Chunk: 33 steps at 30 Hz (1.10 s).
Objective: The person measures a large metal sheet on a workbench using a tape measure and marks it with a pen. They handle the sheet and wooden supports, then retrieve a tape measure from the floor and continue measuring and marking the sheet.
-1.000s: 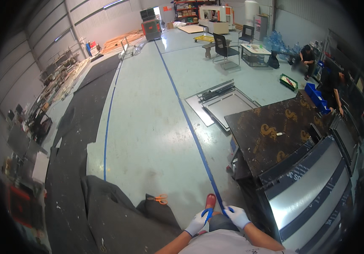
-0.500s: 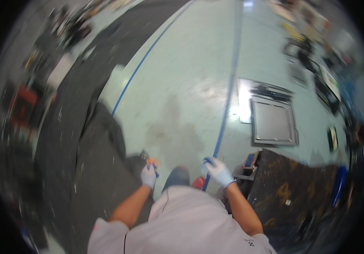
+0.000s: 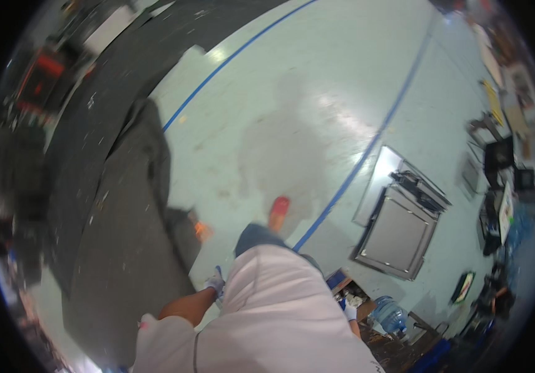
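Observation:
My left hand [image 3: 216, 283], in a white glove with blue fingertips, hangs low by my left side. One blue fingertip stands apart from the rest, and nothing shows in the hand. Ahead of it, at the edge of a dark grey mat [image 3: 130, 217], is a blurred orange thing [image 3: 202, 231] whose kind I cannot make out. My right hand [image 3: 349, 310], gloved the same way, is partly hidden by my body. It is beside a box [image 3: 341, 280] with small items in it, close to a crumpled white thing [image 3: 354, 301]; whether it touches either is unclear.
A grey framed panel [image 3: 398, 233] lies on the pale green floor at right, over a shiny sheet [image 3: 379, 177]. A blue water jug [image 3: 390, 313] stands at lower right. Blue tape [image 3: 367, 149] crosses the floor. Chairs [image 3: 497, 155] and clutter line the right side.
The view has turned and moved, and a red-shoed foot is stepping forward. Both hands have dropped back toward my sides. The orange thing, beside my left hand before, is now apart from it.

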Each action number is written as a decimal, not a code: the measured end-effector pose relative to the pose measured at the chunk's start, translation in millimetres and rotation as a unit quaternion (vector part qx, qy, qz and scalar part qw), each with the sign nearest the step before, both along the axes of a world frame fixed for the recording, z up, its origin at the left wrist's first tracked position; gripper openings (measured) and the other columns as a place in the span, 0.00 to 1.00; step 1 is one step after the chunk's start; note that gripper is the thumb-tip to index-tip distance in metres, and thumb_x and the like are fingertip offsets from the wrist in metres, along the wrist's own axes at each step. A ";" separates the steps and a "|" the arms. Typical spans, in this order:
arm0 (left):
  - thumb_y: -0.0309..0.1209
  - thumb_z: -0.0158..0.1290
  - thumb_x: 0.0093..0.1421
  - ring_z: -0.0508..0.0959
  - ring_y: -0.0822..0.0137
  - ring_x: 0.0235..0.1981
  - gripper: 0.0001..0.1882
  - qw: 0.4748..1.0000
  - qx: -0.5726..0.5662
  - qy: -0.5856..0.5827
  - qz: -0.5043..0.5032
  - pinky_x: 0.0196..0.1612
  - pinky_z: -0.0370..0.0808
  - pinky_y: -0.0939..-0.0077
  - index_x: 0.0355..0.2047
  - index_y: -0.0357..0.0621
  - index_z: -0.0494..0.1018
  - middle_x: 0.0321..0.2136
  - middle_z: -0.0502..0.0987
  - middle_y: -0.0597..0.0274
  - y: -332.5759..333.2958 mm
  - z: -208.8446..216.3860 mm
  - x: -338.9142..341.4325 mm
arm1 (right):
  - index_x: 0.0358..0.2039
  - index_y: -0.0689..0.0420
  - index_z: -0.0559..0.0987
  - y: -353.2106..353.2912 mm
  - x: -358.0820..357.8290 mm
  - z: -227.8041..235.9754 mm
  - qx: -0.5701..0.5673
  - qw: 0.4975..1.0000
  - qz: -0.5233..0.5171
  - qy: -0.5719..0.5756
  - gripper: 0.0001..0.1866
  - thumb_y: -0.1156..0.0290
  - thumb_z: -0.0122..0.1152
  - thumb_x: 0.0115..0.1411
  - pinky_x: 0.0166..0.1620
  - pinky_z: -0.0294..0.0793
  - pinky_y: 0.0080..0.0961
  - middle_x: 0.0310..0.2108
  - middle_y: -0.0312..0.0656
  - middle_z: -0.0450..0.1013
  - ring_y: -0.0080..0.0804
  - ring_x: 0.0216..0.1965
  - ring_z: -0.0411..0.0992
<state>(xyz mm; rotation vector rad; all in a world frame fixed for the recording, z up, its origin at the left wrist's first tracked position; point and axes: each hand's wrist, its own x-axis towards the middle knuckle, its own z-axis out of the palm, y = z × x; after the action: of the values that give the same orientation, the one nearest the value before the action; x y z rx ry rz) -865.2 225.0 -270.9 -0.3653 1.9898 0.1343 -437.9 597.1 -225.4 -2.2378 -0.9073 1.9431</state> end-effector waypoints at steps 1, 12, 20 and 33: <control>0.64 0.30 0.75 0.85 0.54 0.42 0.44 0.993 0.039 0.082 -0.071 0.40 0.84 0.54 0.47 0.33 0.81 0.43 0.86 0.53 38.9 -5.8 -33.5 | 0.40 0.50 0.80 13.8 -1.7 -0.6 0.001 1.000 -0.020 0.003 0.13 0.55 0.57 0.73 0.28 0.78 0.33 0.29 0.38 0.78 0.33 0.24 0.77; 0.64 0.42 0.73 0.73 0.65 0.16 0.37 0.886 0.433 0.122 0.113 0.23 0.79 0.63 0.36 0.38 0.78 0.16 0.63 0.64 655.1 18.4 -393.3 | 0.41 0.59 0.86 274.4 -166.8 -86.5 0.189 0.976 0.097 -0.040 0.18 0.56 0.61 0.69 0.45 0.74 0.32 0.37 0.40 0.82 0.31 0.39 0.76; 0.51 0.43 0.78 0.79 0.66 0.23 0.24 0.903 0.417 0.092 -0.043 0.30 0.82 0.64 0.41 0.45 0.78 0.25 0.79 0.61 848.8 -22.5 -325.9 | 0.44 0.56 0.82 603.0 -233.3 -80.0 0.001 0.998 -0.064 0.011 0.16 0.56 0.60 0.71 0.31 0.76 0.30 0.30 0.38 0.78 0.27 0.27 0.75; 0.58 0.46 0.72 0.73 0.63 0.23 0.27 0.924 0.347 -0.031 -0.159 0.30 0.72 0.63 0.38 0.46 0.80 0.23 0.75 0.62 1356.3 11.5 -376.6 | 0.40 0.55 0.83 1076.2 -350.2 -64.8 0.149 0.986 -0.059 -0.034 0.26 0.42 0.57 0.69 0.31 0.78 0.33 0.31 0.39 0.81 0.29 0.26 0.77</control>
<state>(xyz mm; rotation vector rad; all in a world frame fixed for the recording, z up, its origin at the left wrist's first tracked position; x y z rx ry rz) -1241.8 1581.3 -259.5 0.4050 1.7736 0.5904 -788.1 1673.3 -290.2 -2.1403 -0.9743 1.5719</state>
